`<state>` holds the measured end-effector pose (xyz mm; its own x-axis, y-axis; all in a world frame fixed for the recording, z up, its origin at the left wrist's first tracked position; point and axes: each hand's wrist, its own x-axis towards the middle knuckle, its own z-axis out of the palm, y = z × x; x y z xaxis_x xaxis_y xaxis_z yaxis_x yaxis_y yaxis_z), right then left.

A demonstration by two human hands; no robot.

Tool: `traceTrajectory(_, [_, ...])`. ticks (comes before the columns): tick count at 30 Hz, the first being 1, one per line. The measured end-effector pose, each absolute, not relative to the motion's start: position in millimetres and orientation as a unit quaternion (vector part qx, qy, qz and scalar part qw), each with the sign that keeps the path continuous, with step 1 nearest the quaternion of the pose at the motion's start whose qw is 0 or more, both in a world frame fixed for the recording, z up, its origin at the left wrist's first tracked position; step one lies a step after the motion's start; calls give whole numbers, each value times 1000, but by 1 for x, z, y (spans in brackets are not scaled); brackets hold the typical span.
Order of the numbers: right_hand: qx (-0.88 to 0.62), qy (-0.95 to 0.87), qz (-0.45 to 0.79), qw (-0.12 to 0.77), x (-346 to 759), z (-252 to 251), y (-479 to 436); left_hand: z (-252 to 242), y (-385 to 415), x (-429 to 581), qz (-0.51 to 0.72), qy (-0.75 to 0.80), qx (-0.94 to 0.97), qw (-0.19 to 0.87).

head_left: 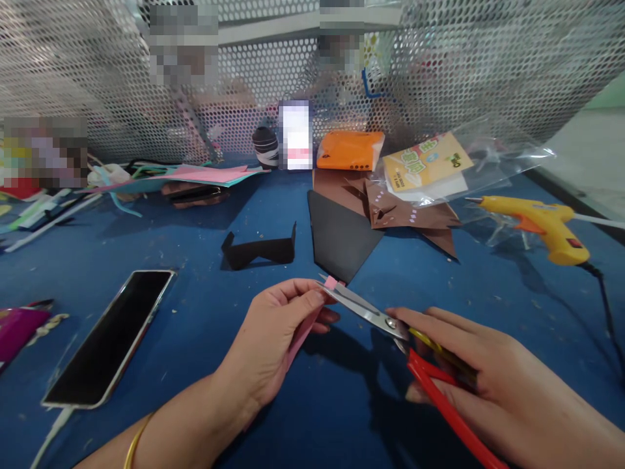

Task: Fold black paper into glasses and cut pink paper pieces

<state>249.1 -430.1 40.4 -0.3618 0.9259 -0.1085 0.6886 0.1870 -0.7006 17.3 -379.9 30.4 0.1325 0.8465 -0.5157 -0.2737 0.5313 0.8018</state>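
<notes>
My left hand [288, 319] pinches a narrow strip of pink paper [301, 339] between thumb and fingers. Its small end pokes out past the fingertips, by the scissor tips. My right hand [469, 358] grips a pair of scissors [366, 310] with red and yellow handles. The metal blades lie across the strip's end, close to my left thumb. Just beyond the blades, a black paper piece [342, 231] lies on the blue table. A folded black paper shape [258, 251] like small glasses stands to its left. Part of the strip is hidden behind my left hand.
A phone [112, 339] with a cable lies at left. At right rests a yellow glue gun [541, 225] with its cord. Brown paper pieces [390, 202], a plastic packet [430, 169], an orange pack [349, 150] and coloured sheets [209, 174] line the back before a perforated metal screen [254, 78].
</notes>
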Motion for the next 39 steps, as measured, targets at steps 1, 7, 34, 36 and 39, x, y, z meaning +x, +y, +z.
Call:
traceTrajectory(1, [-536,-753,341,172,249,40,-430,31,-380,17,395,527,275,701])
traceTrajectory(7, [-525,-755,355,166,250,39,-429,33,-381,18,387,534,288,695])
traceTrajectory(34, [-521,-764,338,176,253,39,-428,36,-381,19,400,524,283,697])
traceTrajectory(36, [-520,-765,338,173,253,39,-429,36,-381,19,400,524,280,698])
traceTrajectory(39, [-519,-768,335,170,255,38,-429,36,-381,19,400,521,279,701])
